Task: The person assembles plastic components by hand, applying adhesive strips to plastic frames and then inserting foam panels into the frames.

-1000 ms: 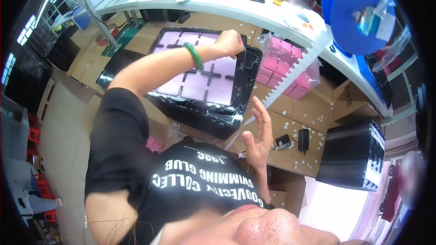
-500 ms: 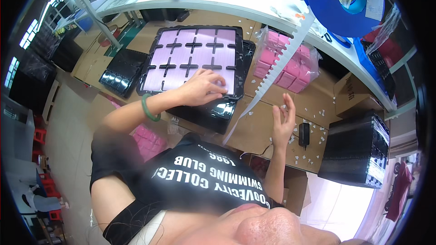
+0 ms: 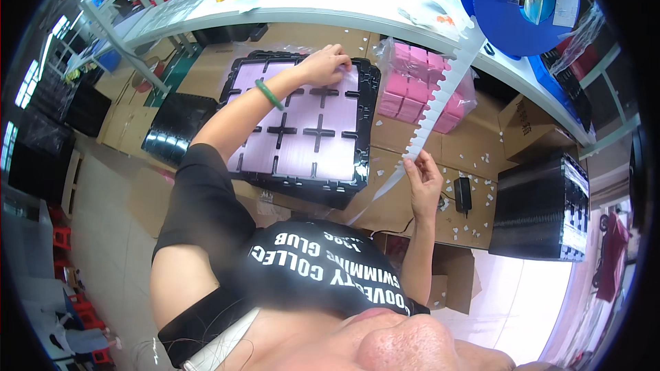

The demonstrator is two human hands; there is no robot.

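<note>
White curved tabletop [image 3: 330, 10] spans the top of view, w/ a large blue reel [image 3: 512, 0] at its right end; below it, cardboard boxes [image 3: 440, 144] form the work surface. Black tray [image 3: 302, 127], set flat on the cardboard, holds pink inserts split by cross-shaped slots; a bag of pink blocks [image 3: 419, 86] lies just beside its right rim, a black ribbed stack [image 3: 540, 209] well apart to the right. White notched strip [image 3: 440, 93] runs from the reel down across the bag to the right hand [image 3: 423, 178], which pinches its lower end betw. thumb & fingers, closed on it. Left hand [image 3: 326, 65], green bangle at the wrist, rests w/ fingers curled down on the tray's far edge; whether it grips anything there cannot be told. Handling, as judged: strip looks thin, light, floppy, prob. easy to kink or tear at the notches, so best held by its edges near the free end; tray looks stiff but light, best taken by the rim. Small white scraps [image 3: 474, 206] dot the cardboard near the right hand
</note>
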